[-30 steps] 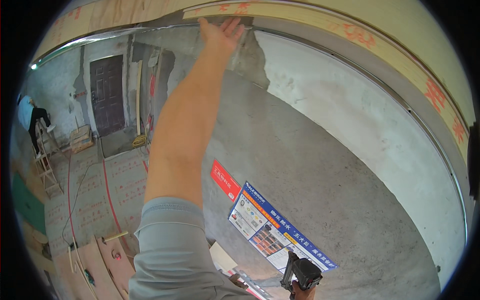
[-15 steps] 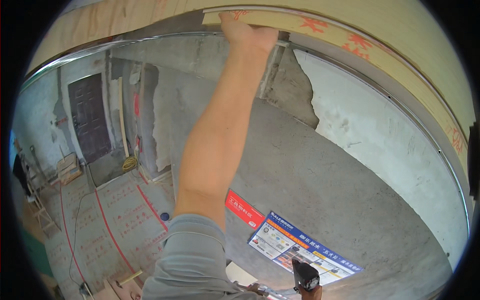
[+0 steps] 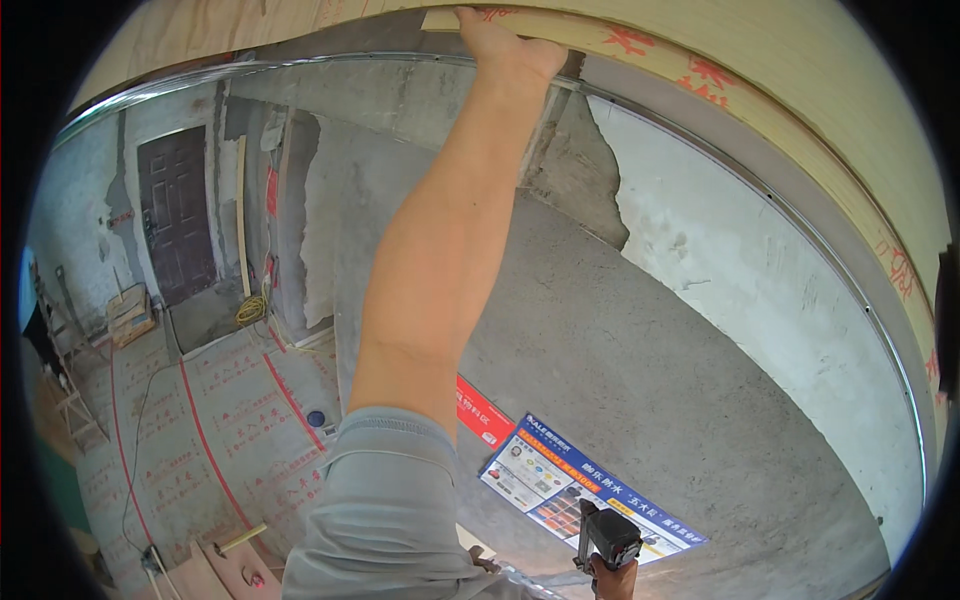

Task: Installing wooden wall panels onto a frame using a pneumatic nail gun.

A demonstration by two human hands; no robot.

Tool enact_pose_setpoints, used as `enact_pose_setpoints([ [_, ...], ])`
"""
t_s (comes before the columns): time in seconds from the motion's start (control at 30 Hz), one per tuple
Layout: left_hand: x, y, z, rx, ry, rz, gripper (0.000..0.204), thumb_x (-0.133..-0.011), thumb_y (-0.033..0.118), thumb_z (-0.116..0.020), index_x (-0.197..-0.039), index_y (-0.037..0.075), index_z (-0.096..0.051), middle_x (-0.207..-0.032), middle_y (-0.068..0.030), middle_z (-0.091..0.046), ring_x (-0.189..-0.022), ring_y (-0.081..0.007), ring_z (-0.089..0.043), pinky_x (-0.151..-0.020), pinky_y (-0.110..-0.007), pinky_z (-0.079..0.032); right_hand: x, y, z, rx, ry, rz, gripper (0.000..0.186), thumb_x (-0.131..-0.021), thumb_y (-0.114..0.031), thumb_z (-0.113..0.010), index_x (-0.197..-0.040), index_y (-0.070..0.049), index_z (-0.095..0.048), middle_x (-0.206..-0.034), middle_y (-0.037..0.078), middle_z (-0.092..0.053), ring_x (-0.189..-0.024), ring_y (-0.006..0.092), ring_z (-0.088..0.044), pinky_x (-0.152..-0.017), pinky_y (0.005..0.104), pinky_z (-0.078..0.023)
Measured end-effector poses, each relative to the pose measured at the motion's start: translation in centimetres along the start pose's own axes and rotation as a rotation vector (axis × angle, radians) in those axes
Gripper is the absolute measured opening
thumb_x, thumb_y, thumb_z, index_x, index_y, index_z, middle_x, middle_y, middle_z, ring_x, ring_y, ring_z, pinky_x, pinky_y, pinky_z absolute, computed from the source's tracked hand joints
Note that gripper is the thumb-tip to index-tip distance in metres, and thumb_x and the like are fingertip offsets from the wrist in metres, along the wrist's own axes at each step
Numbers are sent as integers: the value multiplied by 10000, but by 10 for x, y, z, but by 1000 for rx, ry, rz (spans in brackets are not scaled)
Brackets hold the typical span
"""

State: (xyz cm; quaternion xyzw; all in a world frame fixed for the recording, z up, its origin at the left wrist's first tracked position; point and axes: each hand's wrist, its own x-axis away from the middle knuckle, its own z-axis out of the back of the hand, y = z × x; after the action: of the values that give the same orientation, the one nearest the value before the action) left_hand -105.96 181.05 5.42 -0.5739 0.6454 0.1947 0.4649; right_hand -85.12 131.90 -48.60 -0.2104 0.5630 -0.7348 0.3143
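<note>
My left hand (image 3: 510,48) is raised at the top, its arm stretched up across the view. It holds a pale yellow wooden strip (image 3: 690,85) with red markings, up against the ceiling boarding; most of its fingers are hidden by the wrist and the strip. Low down on the right, my right hand (image 3: 614,580) is wrapped round the handle of a black power tool that looks like a nail gun (image 3: 610,538). The tool points upward, apart from the strip.
A metal rail (image 3: 830,245) runs along the bare wall below the strip. A blue poster (image 3: 590,490) and a red sign (image 3: 480,412) hang lower on that wall. Far left are a dark door (image 3: 178,215), a ladder (image 3: 75,405), a coiled yellow cable (image 3: 250,310) and sheeted floor (image 3: 165,430).
The view has shifted, so the strip and my left hand sit slightly higher in it. My right hand has raised and turned the black tool a little.
</note>
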Motion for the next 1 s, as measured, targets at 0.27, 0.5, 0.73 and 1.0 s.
enact_pose_setpoints([
  [0.27, 0, -4, -2, 21, 119, -13, 537, -1046, 525, -393, -1308, 96, -583, -1340, -103, -616, -1256, -332, -567, -1103, -574, -425, -52, 22, 51, 209, 154, 247, 306, -800, -34, -719, -1095, 8, -649, -809, 52, -660, -674, 143, -614, -626, 323, -513],
  [0.5, 13, 9, -4, 35, 105, 69, 523, -1059, 529, -366, -1253, 105, -603, -1276, -75, -632, -1207, -312, -581, -1079, -542, -435, -50, -157, -9, 79, 254, 514, 165, -915, -21, -625, -761, -56, -578, -619, 44, -576, -558, 141, -538, -558, 295, -432],
  [0.73, 21, 27, 25, 191, -94, 306, 619, -1065, 545, -298, -1491, 102, -369, -1526, -101, -405, -1375, -295, -429, -1119, -524, -377, -3, -339, -67, -112, 305, 1111, 347, -1054, -275, -469, -1323, -56, -468, -674, -36, -368, -607, 78, -368, -738, 327, -355],
  [1.0, 17, 32, 18, 335, 3, 229, 505, -1098, 431, -332, -1436, 63, -407, -1437, -84, -468, -1324, -239, -450, -1103, -473, -399, 59, -593, -158, 404, 412, 1299, 372, -964, -115, -535, -627, -128, -377, -566, 11, -385, -481, 137, -343, -513, 335, -368],
])
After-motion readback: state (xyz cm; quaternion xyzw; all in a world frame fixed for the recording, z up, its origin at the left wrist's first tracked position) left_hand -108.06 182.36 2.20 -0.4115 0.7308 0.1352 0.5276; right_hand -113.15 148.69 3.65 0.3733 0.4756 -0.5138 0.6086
